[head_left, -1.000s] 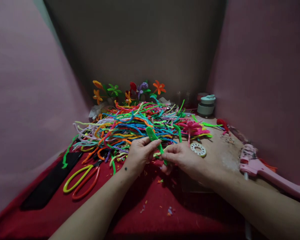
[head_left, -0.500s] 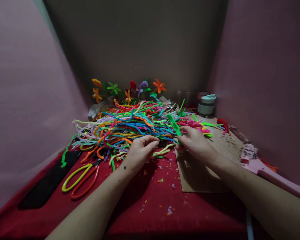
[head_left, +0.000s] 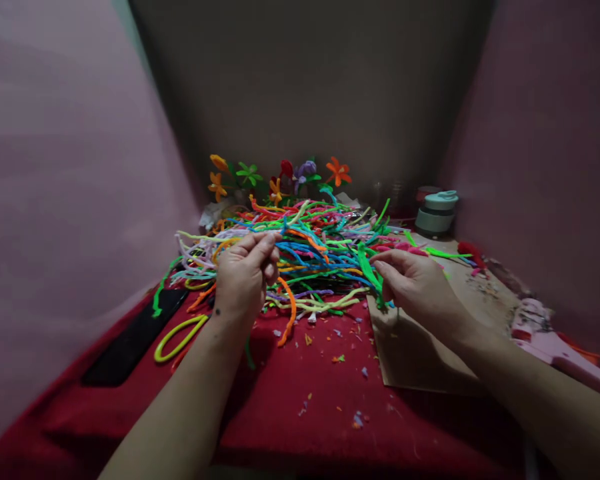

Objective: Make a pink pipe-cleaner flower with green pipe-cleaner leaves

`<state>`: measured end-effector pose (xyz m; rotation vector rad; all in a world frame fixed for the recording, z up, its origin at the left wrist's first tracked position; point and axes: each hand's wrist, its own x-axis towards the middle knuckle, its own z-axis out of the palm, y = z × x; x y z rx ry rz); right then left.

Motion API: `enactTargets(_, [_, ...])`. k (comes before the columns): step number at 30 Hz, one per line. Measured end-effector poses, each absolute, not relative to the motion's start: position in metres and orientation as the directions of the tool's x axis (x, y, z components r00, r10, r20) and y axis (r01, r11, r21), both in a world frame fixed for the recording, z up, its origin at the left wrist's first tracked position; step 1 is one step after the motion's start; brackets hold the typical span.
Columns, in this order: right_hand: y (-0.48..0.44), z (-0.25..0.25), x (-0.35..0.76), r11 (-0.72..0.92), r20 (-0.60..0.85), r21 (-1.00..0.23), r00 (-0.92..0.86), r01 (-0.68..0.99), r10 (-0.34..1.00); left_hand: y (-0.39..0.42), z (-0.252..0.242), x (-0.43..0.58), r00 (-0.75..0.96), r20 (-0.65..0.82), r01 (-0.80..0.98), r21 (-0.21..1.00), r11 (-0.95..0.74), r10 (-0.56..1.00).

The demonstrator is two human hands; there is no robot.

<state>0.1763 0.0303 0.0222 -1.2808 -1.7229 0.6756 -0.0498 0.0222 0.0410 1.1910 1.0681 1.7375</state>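
Cup (head_left: 435, 215), teal-lidded and upright, stood in the head view between two and three o'clock from the pile of fuzzy stems (head_left: 305, 257); its contents were hidden. Just behind it, a reddish thing (head_left: 426, 191) was too dim to make out. Fuzzy flowers (head_left: 339, 171) rose toward twelve o'clock, their bases hidden. The left forearm (head_left: 185, 393) came in from seven o'clock; the left hand (head_left: 245, 273) curled over the pile, thumb and forefinger close together near a blue stem (head_left: 285, 227), but whether they clamped it I could not tell. From four o'clock reached the right hand (head_left: 420, 287), knuckles up, its grip clamped on a green fuzzy piece (head_left: 369, 270) at three o'clock, tilted, near the left edge of a cardboard sheet (head_left: 420, 363) on the red-covered tabletop (head_left: 290, 413).
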Motion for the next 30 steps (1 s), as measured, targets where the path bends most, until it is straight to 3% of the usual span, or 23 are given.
enactTargets(7, [0.002,0.061,0.167,0.255,0.193,-0.956,-0.345,0.145,0.919,0.027,0.055,-0.084,-0.463,0.396,-0.188,0.83,-0.525,0.793])
enactTargets(11, [-0.014,0.069,0.148,0.216,0.115,-0.964,-0.491,0.153,0.863,0.021,0.074,-0.124,-0.633,0.521,0.016,0.748,-0.663,0.573])
enactTargets(14, [-0.025,0.062,0.131,0.245,0.085,-0.949,-0.589,0.198,0.804,0.016,0.081,-0.167,-0.699,0.559,0.295,0.794,-0.532,0.447])
enactTargets(16, [-0.029,0.055,0.12,0.305,0.102,-0.926,-0.631,0.221,0.769,0.014,0.077,-0.194,-0.686,0.547,0.498,0.834,-0.24,0.48])
enactTargets(17, [-0.03,0.051,0.115,0.344,0.11,-0.907,-0.653,0.243,0.75,0.014,0.072,-0.205,-0.648,0.489,0.58,0.814,-0.037,0.584])
enactTargets(18, [-0.029,0.048,0.11,0.397,0.127,-0.879,-0.674,0.263,0.728,0.014,0.066,-0.215,-0.631,0.439,0.601,0.798,0.045,0.639])
enactTargets(23, [-0.013,0.041,0.075,0.669,0.209,-0.656,-0.768,0.348,0.605,0.028,0.031,-0.243,-0.616,0.301,0.648,0.72,0.251,0.727])
enactTargets(27, [0.004,0.029,0.041,0.792,0.259,-0.485,-0.804,0.371,0.535,0.042,0.014,-0.257,-0.594,0.309,0.678,0.689,0.256,0.743])
enactTargets(30, [0.02,0.015,0.02,0.867,0.351,-0.307,-0.8,0.392,0.486,0.05,0.007,-0.264,-0.474,0.358,0.697,0.711,0.095,0.804])
